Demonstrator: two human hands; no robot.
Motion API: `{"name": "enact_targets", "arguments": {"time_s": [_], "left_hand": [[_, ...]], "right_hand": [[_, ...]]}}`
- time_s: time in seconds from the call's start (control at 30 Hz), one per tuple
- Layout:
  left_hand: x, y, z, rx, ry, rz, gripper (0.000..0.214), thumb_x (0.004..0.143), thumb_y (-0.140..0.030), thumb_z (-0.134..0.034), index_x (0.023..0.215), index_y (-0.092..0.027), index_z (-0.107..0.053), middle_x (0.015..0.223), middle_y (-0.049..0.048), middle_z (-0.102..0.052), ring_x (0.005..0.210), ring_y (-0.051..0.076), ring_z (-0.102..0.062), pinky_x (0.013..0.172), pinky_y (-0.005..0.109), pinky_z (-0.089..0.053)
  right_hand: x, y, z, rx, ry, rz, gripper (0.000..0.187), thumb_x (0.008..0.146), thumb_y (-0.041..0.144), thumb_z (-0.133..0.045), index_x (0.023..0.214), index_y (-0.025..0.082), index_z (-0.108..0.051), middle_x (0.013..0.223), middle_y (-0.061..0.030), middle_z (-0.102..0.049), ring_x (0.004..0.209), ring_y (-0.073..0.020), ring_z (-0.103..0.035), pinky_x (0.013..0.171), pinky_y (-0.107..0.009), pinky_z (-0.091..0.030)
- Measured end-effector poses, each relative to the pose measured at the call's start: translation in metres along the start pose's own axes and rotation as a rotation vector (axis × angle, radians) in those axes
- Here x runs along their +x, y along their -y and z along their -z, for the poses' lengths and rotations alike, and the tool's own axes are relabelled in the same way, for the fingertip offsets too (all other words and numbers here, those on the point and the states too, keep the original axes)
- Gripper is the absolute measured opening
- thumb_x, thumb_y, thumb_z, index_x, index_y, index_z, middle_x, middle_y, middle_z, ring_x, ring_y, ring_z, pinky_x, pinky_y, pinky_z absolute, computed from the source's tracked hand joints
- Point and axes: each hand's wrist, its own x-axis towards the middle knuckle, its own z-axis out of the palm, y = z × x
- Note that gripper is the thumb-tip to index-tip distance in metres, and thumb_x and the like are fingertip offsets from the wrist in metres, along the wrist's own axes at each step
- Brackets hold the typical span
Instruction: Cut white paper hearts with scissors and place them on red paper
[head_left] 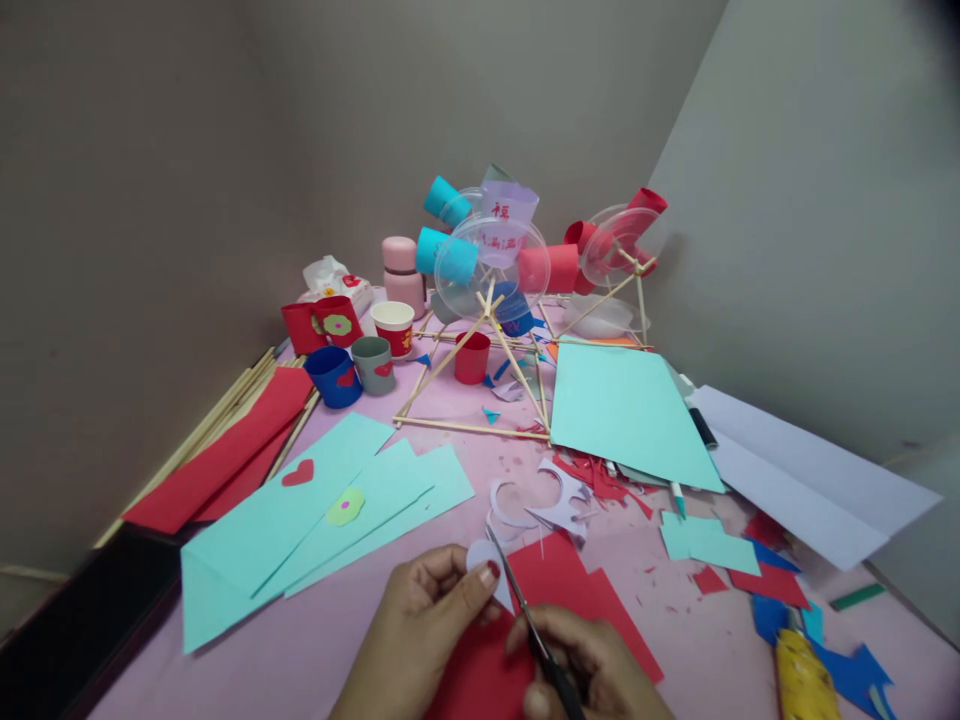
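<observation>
My left hand point(424, 620) pinches a small pale lilac paper piece point(480, 556) between thumb and fingers. My right hand point(592, 665) is closed round the handles of a pair of scissors point(525, 615), whose blades point up and left against the lilac piece. Both hands are over a red paper sheet point(577, 585) lying on the pink table cover point(315, 660) at the near edge. Lilac paper offcuts point(551, 500) with curved cut-outs lie just beyond the scissors.
Teal paper sheets point(322, 520) with a red heart and a green flower lie left; a large teal sheet point(622, 410) and lilac sheets point(802, 470) right. Stick-and-cup wheel models point(491, 265), paper cups point(352, 365), red paper strips point(225, 455), a yellow glue bottle point(799, 680) and scraps surround.
</observation>
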Motion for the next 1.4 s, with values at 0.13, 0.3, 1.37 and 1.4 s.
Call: {"name": "enact_targets", "arguments": {"time_s": [0.13, 0.3, 1.37, 1.4], "left_hand": [[-0.0001, -0.0021, -0.0002, -0.002, -0.025, -0.003, 0.027, 0.068, -0.041, -0.067, 0.058, -0.016, -0.060, 0.055, -0.0014, -0.061, 0.055, 0.013, -0.052, 0.057, 0.022, -0.041], [-0.0019, -0.0058, -0.0026, 0.000, -0.041, -0.014, 0.026, 0.068, -0.039, -0.067, 0.057, -0.016, -0.060, 0.054, -0.0020, -0.060, 0.055, 0.013, -0.052, 0.057, 0.022, -0.040], [-0.0050, -0.0085, -0.0069, -0.088, -0.157, -0.035, 0.024, 0.062, -0.035, -0.071, 0.054, -0.018, -0.056, 0.051, -0.0042, -0.057, 0.051, 0.011, -0.047, 0.053, 0.021, -0.037], [-0.0047, -0.0087, -0.0062, -0.088, -0.151, -0.038, 0.024, 0.063, -0.035, -0.071, 0.054, -0.018, -0.056, 0.053, -0.0037, -0.058, 0.053, 0.012, -0.048, 0.055, 0.021, -0.038]], "right_hand": [[-0.0017, 0.0008, 0.0007, 0.008, 0.001, -0.001, 0.046, 0.067, 0.057, -0.065, 0.083, 0.015, -0.057, 0.052, 0.0089, -0.026, 0.048, -0.0073, -0.022, 0.043, -0.022, -0.016], [-0.0013, 0.0026, 0.0012, 0.024, 0.001, -0.009, 0.047, 0.063, 0.057, -0.069, 0.080, 0.016, -0.057, 0.051, 0.0091, -0.027, 0.047, -0.0069, -0.023, 0.043, -0.021, -0.016], [-0.0017, 0.0033, 0.0028, 0.034, 0.001, -0.023, 0.046, 0.061, 0.057, -0.070, 0.080, 0.016, -0.059, 0.050, 0.0087, -0.028, 0.047, -0.0069, -0.024, 0.043, -0.021, -0.017], [-0.0017, 0.0032, 0.0028, 0.031, -0.003, -0.022, 0.046, 0.061, 0.056, -0.071, 0.080, 0.016, -0.059, 0.050, 0.0087, -0.028, 0.047, -0.0068, -0.024, 0.042, -0.021, -0.017]]}}
